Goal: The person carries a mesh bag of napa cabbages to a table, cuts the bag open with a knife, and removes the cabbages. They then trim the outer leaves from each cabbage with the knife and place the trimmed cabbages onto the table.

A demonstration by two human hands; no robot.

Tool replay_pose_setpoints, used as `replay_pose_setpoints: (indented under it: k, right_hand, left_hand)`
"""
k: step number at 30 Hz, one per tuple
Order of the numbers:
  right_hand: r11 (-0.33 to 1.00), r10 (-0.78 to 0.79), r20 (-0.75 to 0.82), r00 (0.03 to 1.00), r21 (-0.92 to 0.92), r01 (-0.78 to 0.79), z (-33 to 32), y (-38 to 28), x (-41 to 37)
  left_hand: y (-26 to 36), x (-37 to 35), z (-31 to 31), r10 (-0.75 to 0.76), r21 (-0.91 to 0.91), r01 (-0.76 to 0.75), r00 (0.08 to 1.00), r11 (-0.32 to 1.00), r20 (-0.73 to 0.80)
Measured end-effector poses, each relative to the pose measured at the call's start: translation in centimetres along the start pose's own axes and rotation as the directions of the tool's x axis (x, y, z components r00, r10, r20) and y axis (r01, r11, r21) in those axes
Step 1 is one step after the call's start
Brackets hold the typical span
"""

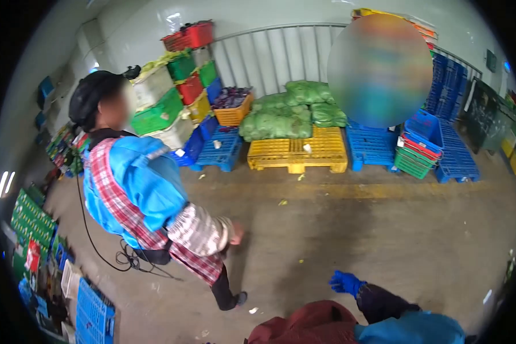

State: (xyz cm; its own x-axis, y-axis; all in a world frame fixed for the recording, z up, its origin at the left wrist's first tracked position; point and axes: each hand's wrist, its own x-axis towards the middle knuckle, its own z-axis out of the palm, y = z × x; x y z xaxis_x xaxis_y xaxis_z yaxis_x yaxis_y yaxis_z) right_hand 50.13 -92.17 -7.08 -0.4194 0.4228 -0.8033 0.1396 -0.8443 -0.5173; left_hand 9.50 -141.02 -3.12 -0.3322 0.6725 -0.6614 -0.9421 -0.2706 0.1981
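Note:
My right hand (345, 282) wears a blue glove and reaches out low over the concrete floor (384, 229). It holds nothing and its fingers are loosely apart. Behind it come a dark sleeve (384, 303) and a blue jacket cuff (413, 329). A maroon cloth (309, 324) lies just to its left at the bottom edge. My left hand is out of view. A co-worker (137, 189) in a blue jacket and plaid apron steps across the floor to the left, one bare hand (237, 233) hanging empty.
A yellow pallet (298, 153) carries green net sacks (286, 114). Blue pallets (372, 146) flank it, with stacked coloured crates (178, 92) at left, an orange crate (233, 114), and green baskets (414, 161). A black cable (126, 258) trails on the floor. A blue crate (94, 312) sits bottom left.

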Motion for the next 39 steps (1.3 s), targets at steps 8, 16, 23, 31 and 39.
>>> replay_pose_setpoints:
  k: [8, 16, 23, 31, 39]
  right_hand:
    - [0.942, 0.137, -0.199, 0.971, 0.328, -0.065, -11.3, 2.7, -3.0]
    - [0.994, 0.062, -0.551, 0.832, -0.038, -0.100, -15.0, -6.4, -5.3]
    - [0.533, -0.292, -0.242, 0.925, -0.845, -0.053, -27.7, 2.4, 3.1]
    - [0.986, 0.072, -0.357, 0.931, -0.118, -0.121, -34.8, -24.6, 9.0]
    - [0.931, -0.221, -0.472, 0.853, -0.362, 0.040, -37.8, -55.0, 19.2]
  left_hand:
    - [-4.1, 17.5, 19.7, -0.185, 0.964, -0.117, 0.969, 0.237, 0.163]
    - [-6.8, 40.3, 30.5, -0.047, 0.929, 0.141, 0.990, 0.341, -0.133]
    - [-15.2, 49.8, 49.5, -0.090, 0.956, 0.287, 0.955, 0.055, -0.282]
    - [-23.1, 55.0, 57.5, -0.091, 0.936, 0.341, 0.938, 0.083, -0.334]
    - [-30.4, 58.1, 69.2, -0.112, 0.942, 0.332, 0.939, 0.056, -0.325]
